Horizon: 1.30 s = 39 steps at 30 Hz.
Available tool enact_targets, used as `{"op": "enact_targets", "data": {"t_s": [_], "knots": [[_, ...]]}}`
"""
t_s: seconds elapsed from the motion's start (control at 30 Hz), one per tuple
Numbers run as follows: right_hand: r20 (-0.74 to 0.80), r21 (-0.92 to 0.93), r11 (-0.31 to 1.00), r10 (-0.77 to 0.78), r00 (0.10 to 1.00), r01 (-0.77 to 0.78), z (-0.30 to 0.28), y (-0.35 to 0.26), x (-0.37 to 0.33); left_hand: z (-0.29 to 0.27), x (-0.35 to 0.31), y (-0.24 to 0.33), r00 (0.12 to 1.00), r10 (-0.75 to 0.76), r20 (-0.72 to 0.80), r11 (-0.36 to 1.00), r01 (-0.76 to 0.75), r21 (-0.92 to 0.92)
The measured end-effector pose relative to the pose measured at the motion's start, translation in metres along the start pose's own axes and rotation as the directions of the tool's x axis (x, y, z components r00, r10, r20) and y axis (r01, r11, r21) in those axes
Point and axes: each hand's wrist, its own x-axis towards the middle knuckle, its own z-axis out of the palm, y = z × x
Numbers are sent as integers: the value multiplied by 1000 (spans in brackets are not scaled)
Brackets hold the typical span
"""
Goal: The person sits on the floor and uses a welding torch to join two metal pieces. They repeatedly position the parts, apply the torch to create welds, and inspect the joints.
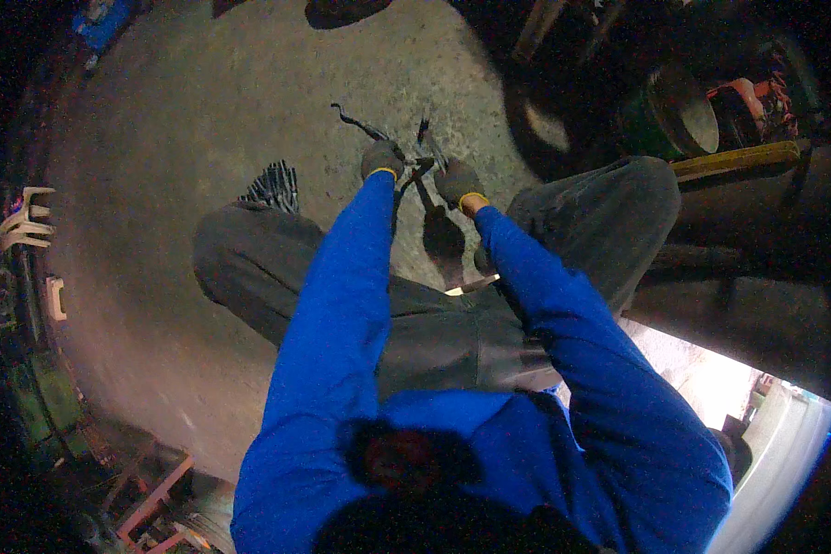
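Both my hands wear dark grey gloves with yellow cuffs and reach out low over the floor between my spread knees. My left hand (379, 159) is closed round a thin, dark, bent rod (358, 124), whose wavy end sticks out ahead and to the left. Close by on the right, my right hand (458, 181) is closed too; what it grips is mostly hidden. Between the hands lies a small dark angled piece (419, 167), and a short dark upright piece (423, 129) shows just beyond. On the floor by my left knee is a bundle of dark rods (273, 186).
Grey concrete floor (203, 111) spreads around me. At the far right stand a green drum-like container (679, 115) and a yellow-edged bench or beam (739, 162). White plastic chairs (30, 220) are at the left edge, reddish metal frames (157, 499) at the lower left.
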Motion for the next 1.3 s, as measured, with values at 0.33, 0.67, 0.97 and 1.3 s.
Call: {"op": "enact_targets", "data": {"t_s": [0.33, 0.67, 0.97, 1.3], "knots": [[222, -53, 998, 33, 975, -21, 0, 7, -9, 1, -1, -12, 999, 36, -25, 998, -34, 59], [331, -90, 995, 65, 941, -37, -11, 3, -9, 14, -1, -10, 995, 35, -94, 982, -16, 189], [-79, 193, 978, -60, 995, 74, -6, -14, -2, 17, -8, -35, 991, 69, -119, 982, -46, 182], [-19, 56, 997, -43, 999, 44, -14, -4, -16, 0, -13, 2, 998, 48, 42, 978, -55, 203]]}}
